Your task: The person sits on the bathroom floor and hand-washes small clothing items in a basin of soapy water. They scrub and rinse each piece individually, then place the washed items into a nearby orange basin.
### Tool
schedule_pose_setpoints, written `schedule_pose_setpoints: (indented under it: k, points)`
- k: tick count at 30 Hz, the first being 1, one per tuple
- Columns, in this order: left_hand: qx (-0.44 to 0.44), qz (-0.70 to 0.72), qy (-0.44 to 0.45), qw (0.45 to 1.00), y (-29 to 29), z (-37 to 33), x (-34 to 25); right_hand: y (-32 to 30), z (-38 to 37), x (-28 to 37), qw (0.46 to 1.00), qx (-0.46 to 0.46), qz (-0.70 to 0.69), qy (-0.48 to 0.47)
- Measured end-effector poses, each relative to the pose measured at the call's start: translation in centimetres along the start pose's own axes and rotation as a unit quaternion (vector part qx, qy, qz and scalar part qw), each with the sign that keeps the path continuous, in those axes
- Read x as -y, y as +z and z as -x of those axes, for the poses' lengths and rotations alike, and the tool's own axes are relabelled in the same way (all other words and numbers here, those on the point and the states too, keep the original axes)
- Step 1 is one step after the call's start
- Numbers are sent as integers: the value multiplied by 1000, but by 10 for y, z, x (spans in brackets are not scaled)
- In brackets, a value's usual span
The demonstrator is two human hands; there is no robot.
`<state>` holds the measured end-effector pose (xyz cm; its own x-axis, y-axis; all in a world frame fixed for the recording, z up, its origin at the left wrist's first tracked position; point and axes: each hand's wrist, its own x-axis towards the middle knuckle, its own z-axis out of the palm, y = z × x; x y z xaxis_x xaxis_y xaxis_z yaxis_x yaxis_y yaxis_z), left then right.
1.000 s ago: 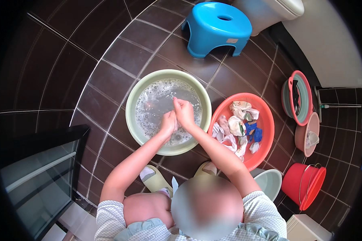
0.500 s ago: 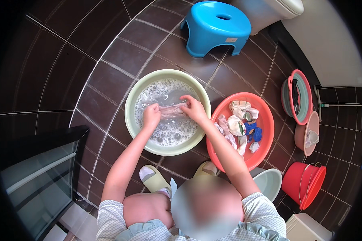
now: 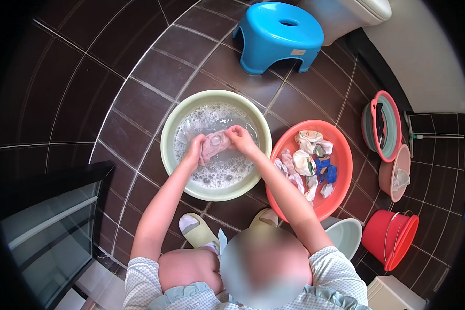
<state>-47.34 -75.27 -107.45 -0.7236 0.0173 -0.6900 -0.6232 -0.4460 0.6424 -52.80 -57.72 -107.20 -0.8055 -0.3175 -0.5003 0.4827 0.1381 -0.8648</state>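
Pink cloth (image 3: pixel 215 148) between my hands.
My left hand (image 3: pixel 194 150) grips its left end, my right hand (image 3: pixel 242 140) pinches its right; whether it touches the suds (image 3: pixel 219 177) I can't tell. Around it, the green basin (image 3: pixel 167 147); beside that, clothes (image 3: pixel 304 161) in the red basin (image 3: pixel 345 173).

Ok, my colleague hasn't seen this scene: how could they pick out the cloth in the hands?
Find the green basin of sudsy water on the dark floor. Within its rim, between the left hand and the right hand, is a pink cloth. Unlike the clothes in the orange basin to the right, it is held.
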Motion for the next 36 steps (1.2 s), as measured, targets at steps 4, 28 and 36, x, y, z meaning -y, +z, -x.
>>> schedule_pose_setpoints:
  k: [4, 28, 36]
  points:
    - [-48, -229, 25, 972, 2, 1, 8, 23, 12, 4, 937, -67, 320, -122]
    - [-151, -109, 21, 982, 91, 48, -38, 46, 44, 68, 962, -143, 199, -121]
    - [-158, -67, 14, 985, 86, 64, -48, 57, 47, 76, 915, -127, 357, -135]
